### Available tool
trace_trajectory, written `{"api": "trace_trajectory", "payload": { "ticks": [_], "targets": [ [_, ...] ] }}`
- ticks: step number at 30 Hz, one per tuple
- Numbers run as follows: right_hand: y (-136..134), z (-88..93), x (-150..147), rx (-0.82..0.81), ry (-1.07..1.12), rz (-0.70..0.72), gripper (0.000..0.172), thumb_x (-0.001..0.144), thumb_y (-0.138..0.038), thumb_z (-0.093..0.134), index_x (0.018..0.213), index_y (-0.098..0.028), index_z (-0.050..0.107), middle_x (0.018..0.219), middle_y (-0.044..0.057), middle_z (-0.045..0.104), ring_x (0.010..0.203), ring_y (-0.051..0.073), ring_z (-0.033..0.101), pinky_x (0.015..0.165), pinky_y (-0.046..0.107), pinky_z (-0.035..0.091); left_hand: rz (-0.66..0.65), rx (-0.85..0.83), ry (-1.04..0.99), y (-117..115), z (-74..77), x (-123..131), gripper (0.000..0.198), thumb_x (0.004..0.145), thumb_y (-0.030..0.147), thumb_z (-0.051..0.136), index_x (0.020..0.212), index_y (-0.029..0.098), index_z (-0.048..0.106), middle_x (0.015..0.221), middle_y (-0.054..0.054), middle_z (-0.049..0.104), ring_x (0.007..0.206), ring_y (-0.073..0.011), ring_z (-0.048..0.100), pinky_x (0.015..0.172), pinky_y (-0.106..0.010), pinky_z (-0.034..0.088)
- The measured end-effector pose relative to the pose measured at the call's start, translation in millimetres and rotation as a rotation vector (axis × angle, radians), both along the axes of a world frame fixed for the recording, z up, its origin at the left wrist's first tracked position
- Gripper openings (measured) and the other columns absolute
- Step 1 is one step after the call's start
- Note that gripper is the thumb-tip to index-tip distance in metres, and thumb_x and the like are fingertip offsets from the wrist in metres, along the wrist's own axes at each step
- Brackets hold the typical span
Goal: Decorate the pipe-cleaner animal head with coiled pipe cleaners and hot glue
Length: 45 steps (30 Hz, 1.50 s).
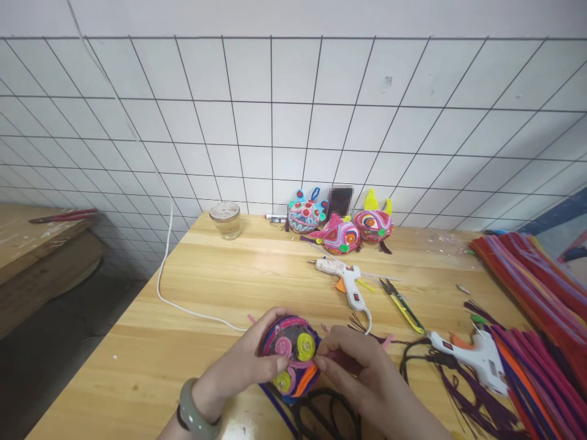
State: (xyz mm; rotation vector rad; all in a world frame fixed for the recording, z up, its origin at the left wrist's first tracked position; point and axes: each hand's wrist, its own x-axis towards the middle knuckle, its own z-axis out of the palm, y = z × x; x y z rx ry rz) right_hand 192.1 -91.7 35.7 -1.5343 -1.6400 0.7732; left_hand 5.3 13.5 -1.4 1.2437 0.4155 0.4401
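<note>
My left hand is wrapped round a round ornament covered with coloured pipe cleaners, its thumb pressed on the front. Pink and yellow coils and an orange strip show on its face. At the ornament's right edge, my right hand pinches what looks like a pink pipe cleaner, whose end shows beyond the knuckles. The exact grip between those fingertips is partly hidden. Below the ornament lie black-handled scissors, partly covered by the right hand.
White glue guns lie ahead and at right, with yellow snips between. Finished ornaments and a glass cup stand near the tiled wall. Pipe cleaner bundles fill the right side. A white cable crosses the left edge.
</note>
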Motion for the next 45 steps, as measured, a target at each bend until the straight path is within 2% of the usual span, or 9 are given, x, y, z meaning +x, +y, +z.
{"api": "trace_trajectory", "payload": {
  "ticks": [9, 13, 18, 21, 30, 34, 39, 42, 45],
  "targets": [
    [2, 1.8, 1, -0.151, 0.087, -0.003, 0.012, 0.084, -0.023, 0.057, 0.073, -0.019, 0.058, 0.071, 0.000, 0.057, 0.067, 0.014, 0.053, 0.061, 0.023, 0.040, -0.037, 0.024, 0.002, 0, 0.8, -1, 0.057, 0.072, 0.044, 0.071, 0.119, 0.022, 0.049, 0.115, -0.008, 0.058, 0.104, -0.0244, 0.054, 0.089, -0.037, 0.043],
    [2, -0.7, 0, -0.236, 0.288, -0.003, 0.011, 0.083, -0.025, 0.061, 0.075, -0.018, 0.059, 0.073, -0.001, 0.056, 0.068, 0.013, 0.053, 0.061, 0.022, 0.041, -0.055, 0.001, 0.007, 1, 0.0, -1, 0.058, 0.071, 0.044, 0.072, 0.119, 0.022, 0.049, 0.111, -0.006, 0.057, 0.103, -0.0237, 0.054, 0.088, -0.036, 0.042],
    [2, -5.1, -2, -0.350, 0.692, 0.024, 0.017, 0.078, -0.029, 0.070, 0.078, -0.019, 0.056, 0.073, -0.004, 0.057, 0.068, 0.011, 0.054, 0.061, 0.020, 0.040, -0.082, -0.083, -0.011, 0, 2.5, 0, 0.061, 0.068, 0.045, 0.074, 0.119, 0.023, 0.049, 0.111, -0.004, 0.056, 0.103, -0.0224, 0.053, 0.089, -0.036, 0.040],
    [2, -7.2, -2, -0.371, 0.790, 0.030, 0.022, 0.074, -0.029, 0.075, 0.077, -0.019, 0.056, 0.072, -0.005, 0.059, 0.068, 0.009, 0.052, 0.061, 0.019, 0.039, -0.087, -0.111, -0.001, -1, 3.0, 1, 0.061, 0.067, 0.045, 0.075, 0.118, 0.025, 0.049, 0.113, -0.003, 0.056, 0.104, -0.0220, 0.053, 0.090, -0.036, 0.039],
    [3, -3.0, -1, -0.369, 0.698, 0.024, 0.028, 0.077, -0.040, 0.070, 0.076, -0.018, 0.052, 0.069, -0.005, 0.053, 0.063, 0.009, 0.048, 0.058, 0.019, 0.038, -0.106, -0.154, 0.019, -1, 0.2, 3, 0.072, 0.060, 0.046, 0.079, 0.121, 0.024, 0.046, 0.115, -0.004, 0.054, 0.105, -0.0221, 0.052, 0.091, -0.036, 0.038],
    [4, -1.2, -1, -0.371, 0.640, 0.018, 0.028, 0.078, -0.040, 0.068, 0.074, -0.019, 0.052, 0.066, -0.005, 0.051, 0.061, 0.009, 0.046, 0.058, 0.020, 0.038, -0.061, -0.098, 0.089, -2, 6.0, 5, 0.066, 0.062, 0.045, 0.079, 0.117, 0.022, 0.049, 0.113, -0.004, 0.054, 0.103, -0.0213, 0.052, 0.090, -0.035, 0.039],
    [3, -4.8, -1, -0.353, 0.619, -0.012, 0.024, 0.079, -0.039, 0.067, 0.075, -0.019, 0.055, 0.068, -0.004, 0.055, 0.063, 0.010, 0.048, 0.058, 0.020, 0.039, -0.045, -0.086, 0.131, -4, 13.6, 7, 0.063, 0.063, 0.048, 0.076, 0.114, 0.021, 0.050, 0.110, -0.005, 0.055, 0.099, -0.0212, 0.053, 0.089, -0.036, 0.041],
    [2, -7.3, -1, -0.346, 0.612, -0.024, 0.024, 0.078, -0.038, 0.068, 0.073, -0.019, 0.055, 0.067, -0.004, 0.055, 0.063, 0.010, 0.048, 0.058, 0.020, 0.039, -0.039, -0.074, 0.139, -5, 13.6, 8, 0.060, 0.065, 0.048, 0.075, 0.112, 0.020, 0.050, 0.105, -0.004, 0.056, 0.093, -0.0195, 0.055, 0.086, -0.036, 0.042],
    [3, -8.7, -1, -0.337, 0.601, -0.026, 0.024, 0.079, -0.039, 0.068, 0.073, -0.019, 0.056, 0.068, -0.004, 0.056, 0.064, 0.011, 0.049, 0.059, 0.020, 0.040, -0.037, -0.085, 0.122, -5, 11.7, 8, 0.060, 0.066, 0.048, 0.074, 0.113, 0.020, 0.050, 0.105, -0.005, 0.058, 0.095, -0.0202, 0.055, 0.087, -0.036, 0.042]
  ]
}}
